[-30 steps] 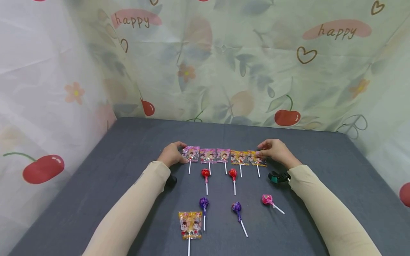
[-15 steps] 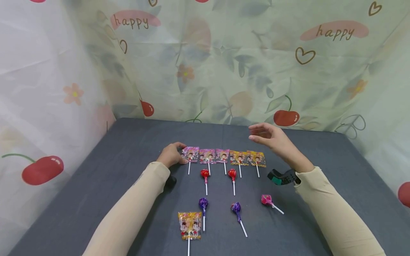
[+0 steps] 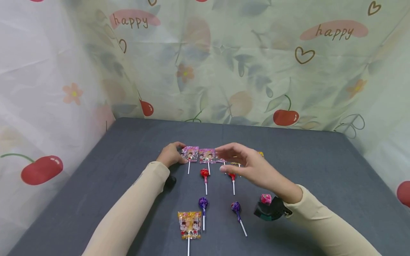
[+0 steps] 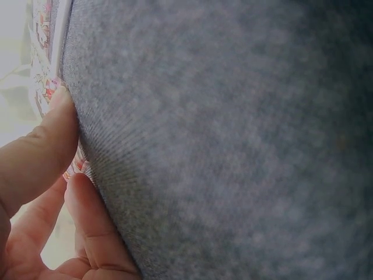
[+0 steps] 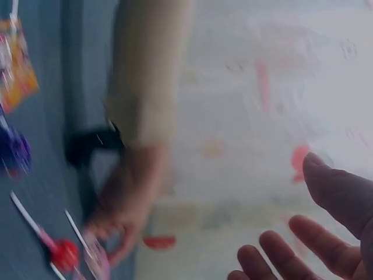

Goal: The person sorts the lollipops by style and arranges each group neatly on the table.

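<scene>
My left hand (image 3: 171, 155) pinches the left edge of a flat lollipop in a pink wrapper (image 3: 191, 153), first in a row on the table. In the left wrist view its thumb (image 4: 44, 140) lies on that wrapper. Beside it is a second pink-wrapped lollipop (image 3: 206, 155). My right hand (image 3: 253, 165) is raised over the row's right part, fingers extended, thumb apart, holding nothing. It largely hides a third pink wrapper and the yellow-wrapped lollipops. Two red lollipops (image 3: 204, 173) lie just in front of the row, one partly covered by the right hand.
Two purple lollipops (image 3: 203, 203) and a yellow-wrapped flat lollipop (image 3: 189, 224) lie nearer the front of the grey table (image 3: 80, 199). A round pink lollipop (image 3: 266, 198) is partly behind the right wrist's black strap (image 3: 272, 210). Printed curtains (image 3: 221, 71) hang behind.
My right hand has left the rightmost yellow-wrapped lollipop, lifted, then swung left over the row. My left hand has stayed at the leftmost pink wrapper.
</scene>
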A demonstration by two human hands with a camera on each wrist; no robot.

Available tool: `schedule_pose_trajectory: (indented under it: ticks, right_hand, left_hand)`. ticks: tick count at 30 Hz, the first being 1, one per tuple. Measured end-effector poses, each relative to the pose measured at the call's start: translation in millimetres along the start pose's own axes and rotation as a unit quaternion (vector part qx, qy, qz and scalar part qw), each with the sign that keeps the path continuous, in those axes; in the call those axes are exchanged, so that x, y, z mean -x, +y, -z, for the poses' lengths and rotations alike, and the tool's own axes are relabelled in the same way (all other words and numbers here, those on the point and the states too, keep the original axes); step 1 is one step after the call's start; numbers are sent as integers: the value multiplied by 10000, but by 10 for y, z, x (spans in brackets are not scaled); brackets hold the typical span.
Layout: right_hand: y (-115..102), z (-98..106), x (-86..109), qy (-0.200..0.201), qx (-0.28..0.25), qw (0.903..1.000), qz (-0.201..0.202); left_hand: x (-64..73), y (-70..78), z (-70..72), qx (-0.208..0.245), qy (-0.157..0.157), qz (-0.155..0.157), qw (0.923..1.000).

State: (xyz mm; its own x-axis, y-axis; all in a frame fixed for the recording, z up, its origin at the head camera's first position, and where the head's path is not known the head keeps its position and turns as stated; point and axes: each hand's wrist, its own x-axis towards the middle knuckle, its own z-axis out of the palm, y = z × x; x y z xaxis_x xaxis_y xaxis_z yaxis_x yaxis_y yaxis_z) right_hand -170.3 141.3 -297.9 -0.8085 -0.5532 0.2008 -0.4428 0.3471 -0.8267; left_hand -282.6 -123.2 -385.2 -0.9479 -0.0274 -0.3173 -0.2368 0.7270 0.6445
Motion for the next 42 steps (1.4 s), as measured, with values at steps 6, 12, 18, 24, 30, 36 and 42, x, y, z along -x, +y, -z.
schedule_pose_trajectory:
  ticks: [6, 12, 18, 24, 30, 36, 42]
  right_hand:
    - [45, -399, 11, -550, -115, 9979, 307]
    - [200, -752, -18, -1057, 236, 9936, 311]
    - [338, -987, -66, -1694, 954, 9808, 152]
    - [379, -1115, -51, -2152, 1470, 9652, 219]
    - [375, -1170, -37, -2246, 1931, 9547, 296]
    - [386, -1209, -22, -2211, 2294, 9472, 348]
    - [365, -1228, -33, -2245, 2484, 9416, 352]
  left_hand:
    - [-1, -2, -8, -6, 19, -51, 10000]
    - [-1, -3, -25, -51, 108, -67, 9999]
    - [1, 9, -35, -97, 123, -33, 9999]
    - [0, 12, -33, -57, 122, 70, 9999]
    - [-6, 14, -33, -55, 132, 99, 9998]
    - [-22, 3, -32, -48, 115, 89, 9999]
    - [-20, 3, -27, -45, 101, 82, 9999]
